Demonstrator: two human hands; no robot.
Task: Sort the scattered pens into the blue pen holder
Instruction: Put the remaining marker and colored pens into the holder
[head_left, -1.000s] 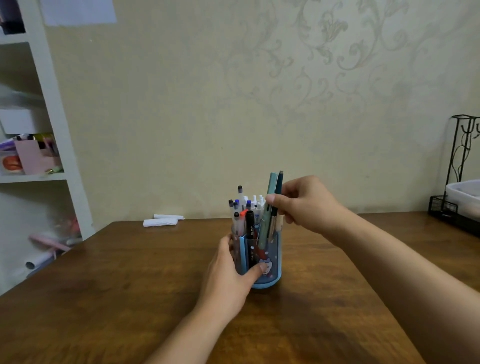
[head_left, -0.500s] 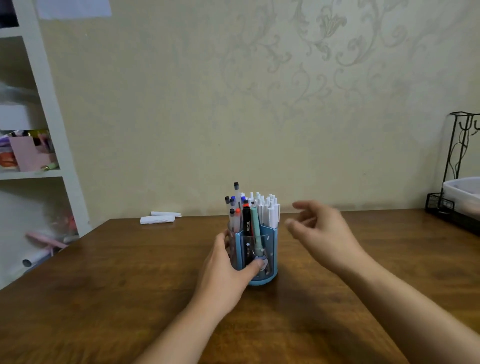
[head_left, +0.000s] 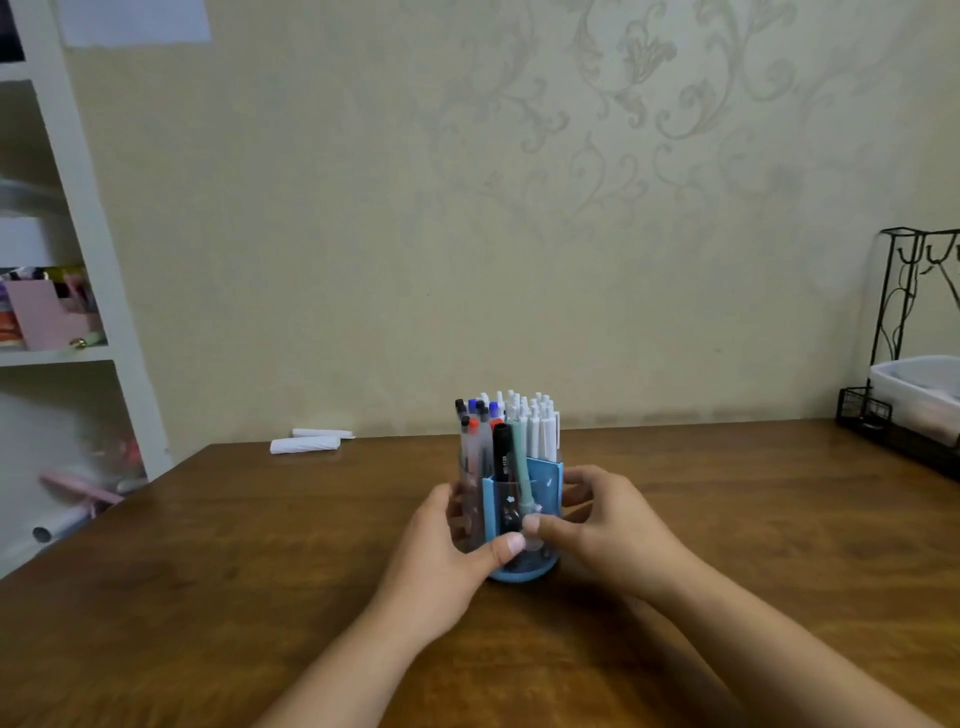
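Blue pen holder (head_left: 545, 480), pens (head_left: 511, 431) all inside, is being gripped by left hand (head_left: 441, 556) and right hand (head_left: 608, 525); nothing is being left scattered on the desk (head_left: 208, 597).

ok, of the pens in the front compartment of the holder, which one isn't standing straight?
The pale green pen: it leans, top left and tip lower right, beside the upright black marker in the blue pen holder.

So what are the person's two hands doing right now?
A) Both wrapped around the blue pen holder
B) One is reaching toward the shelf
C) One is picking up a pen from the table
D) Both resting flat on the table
A: the left hand and the right hand curl around opposite sides of the blue pen holder, which stands on the table filled with pens.
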